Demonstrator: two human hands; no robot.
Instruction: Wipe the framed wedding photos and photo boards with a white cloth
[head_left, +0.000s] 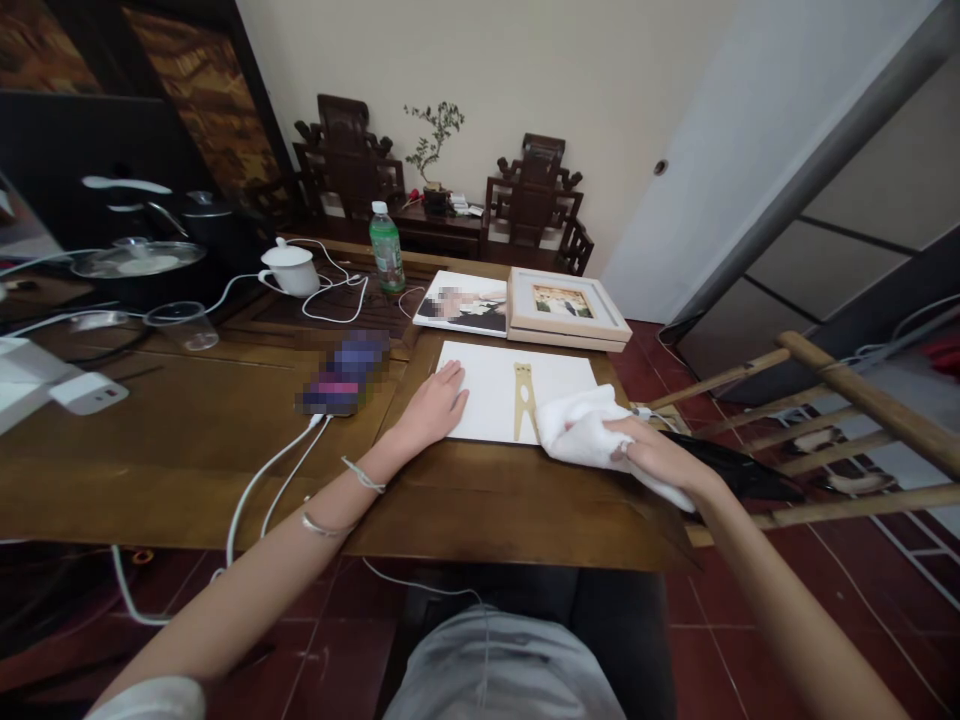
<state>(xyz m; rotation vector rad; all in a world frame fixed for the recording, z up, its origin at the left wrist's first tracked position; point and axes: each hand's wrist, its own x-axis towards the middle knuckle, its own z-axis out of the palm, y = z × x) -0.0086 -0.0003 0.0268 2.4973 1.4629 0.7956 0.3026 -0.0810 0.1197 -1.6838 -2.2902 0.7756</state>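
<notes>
A white board with a tan cat-like figure on it lies flat near the table's right end. My left hand rests on its left edge, fingers stretched out and lying flat. In my right hand is a bunched white cloth, which covers the board's lower right corner. Part of the cloth hangs down beneath the right hand. Some of the right fingers are hidden in its folds.
Behind the board lie a photo print and a framed picture. A green-labelled bottle, a lidded white cup, a phone with cables and a clear plastic cup stand or lie leftward. A wooden rack is at right.
</notes>
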